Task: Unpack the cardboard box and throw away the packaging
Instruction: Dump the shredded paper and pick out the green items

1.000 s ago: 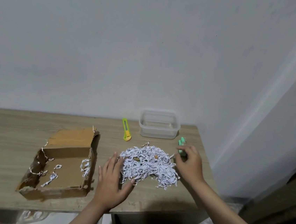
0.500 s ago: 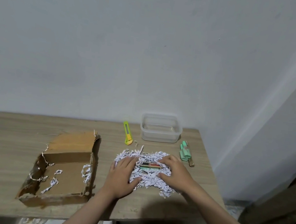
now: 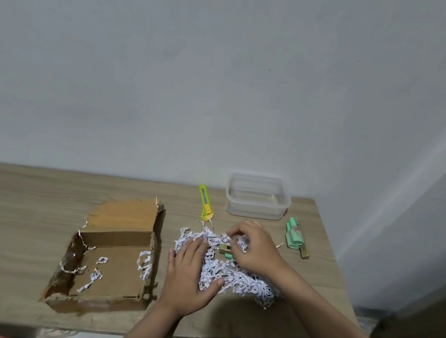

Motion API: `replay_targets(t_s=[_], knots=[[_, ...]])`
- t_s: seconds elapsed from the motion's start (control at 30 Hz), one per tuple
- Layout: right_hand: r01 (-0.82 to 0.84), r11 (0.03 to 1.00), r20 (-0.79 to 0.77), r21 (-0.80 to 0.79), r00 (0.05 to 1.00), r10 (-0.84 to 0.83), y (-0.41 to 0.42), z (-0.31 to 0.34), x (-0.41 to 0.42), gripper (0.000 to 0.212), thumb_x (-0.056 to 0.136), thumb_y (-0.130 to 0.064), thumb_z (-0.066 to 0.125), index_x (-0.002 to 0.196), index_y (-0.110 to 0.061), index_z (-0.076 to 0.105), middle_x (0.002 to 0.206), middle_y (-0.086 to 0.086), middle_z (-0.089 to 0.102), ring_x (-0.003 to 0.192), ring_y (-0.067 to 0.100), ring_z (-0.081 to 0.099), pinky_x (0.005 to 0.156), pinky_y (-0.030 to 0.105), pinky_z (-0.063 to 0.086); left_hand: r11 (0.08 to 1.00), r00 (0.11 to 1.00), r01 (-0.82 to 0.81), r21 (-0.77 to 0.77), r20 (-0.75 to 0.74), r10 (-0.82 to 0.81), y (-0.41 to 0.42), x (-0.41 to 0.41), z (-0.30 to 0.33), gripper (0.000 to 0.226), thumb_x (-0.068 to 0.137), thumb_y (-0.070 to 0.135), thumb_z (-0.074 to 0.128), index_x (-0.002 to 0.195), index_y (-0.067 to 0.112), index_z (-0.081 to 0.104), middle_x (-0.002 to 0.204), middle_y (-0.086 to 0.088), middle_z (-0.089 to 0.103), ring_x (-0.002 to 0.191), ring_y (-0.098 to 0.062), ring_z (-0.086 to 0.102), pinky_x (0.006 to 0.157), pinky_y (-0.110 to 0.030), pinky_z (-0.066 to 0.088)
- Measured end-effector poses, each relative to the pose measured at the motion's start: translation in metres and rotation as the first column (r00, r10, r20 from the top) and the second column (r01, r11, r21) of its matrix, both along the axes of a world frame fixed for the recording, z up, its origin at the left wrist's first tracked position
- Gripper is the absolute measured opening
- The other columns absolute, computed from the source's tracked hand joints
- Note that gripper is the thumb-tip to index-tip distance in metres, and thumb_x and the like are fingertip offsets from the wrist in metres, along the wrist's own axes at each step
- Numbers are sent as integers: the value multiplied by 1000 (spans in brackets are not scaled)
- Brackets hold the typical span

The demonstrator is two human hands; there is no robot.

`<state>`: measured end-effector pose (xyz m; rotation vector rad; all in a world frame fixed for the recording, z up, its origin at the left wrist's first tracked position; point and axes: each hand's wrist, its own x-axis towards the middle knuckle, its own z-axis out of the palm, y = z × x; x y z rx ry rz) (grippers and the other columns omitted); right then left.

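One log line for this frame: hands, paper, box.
left hand flat on shredded paper | right hand picking in pile | box open, few shreds left

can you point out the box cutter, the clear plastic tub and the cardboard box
box cutter point(image 3: 205, 203): head view, on the middle of its green and yellow body.
clear plastic tub point(image 3: 256, 210): head view, on its near side wall.
cardboard box point(image 3: 118, 236): head view, on the inner face of its far wall.
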<state>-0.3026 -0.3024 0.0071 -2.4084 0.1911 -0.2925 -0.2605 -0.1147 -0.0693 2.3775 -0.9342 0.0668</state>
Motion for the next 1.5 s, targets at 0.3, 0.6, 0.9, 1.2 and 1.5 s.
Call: replay_targets(t_s=[0.3,0.6,0.9,1.2,1.5], knots=[[-124,885,-255,-448,967,7,12,2,21,21,77,-30,63,96,-24,68,97,-2,69,104,24,50,86,36,33,997,996,-1,-73,86,7,4,-1,-2,64,76,69,50,132,39,45,137,5,44,130,-18,35,110,-58,19],[2,1000,-105,-31,994,-6,-6,52,-10,25,78,-20,70,102,-23,69,89,-15,64,67,-3,53,71,20,50,996,995,-94,0,35,94,6,-2,-2,82,76,74,43,145,37,21,158,4,1,145,-19,-8,109,-55,-10],[250,911,107,327,948,-299,-37,68,-60,20,71,0,72,71,-19,64,42,-14,50,44,4,39,51,16,37,995,994,-96,8,-60,96,6,1,-3,94,74,80,33,148,23,18,158,-8,11,146,-24,7,116,-44,18],[511,688,155,515,734,-661,-79,42,-114,14,69,-6,80,78,-9,69,74,0,69,54,-9,59,55,3,45,999,1000,14,34,-24,-13,5,-2,-2,91,75,76,38,146,20,26,155,-2,24,142,-20,22,114,-34,21],[521,545,83,657,668,-739,-93,27,-114,16,70,1,77,82,0,68,76,13,66,61,10,61,55,7,48,999,999,-6,-46,-44,4,2,-2,1,91,71,78,45,145,30,24,156,1,17,144,-21,17,113,-47,19]])
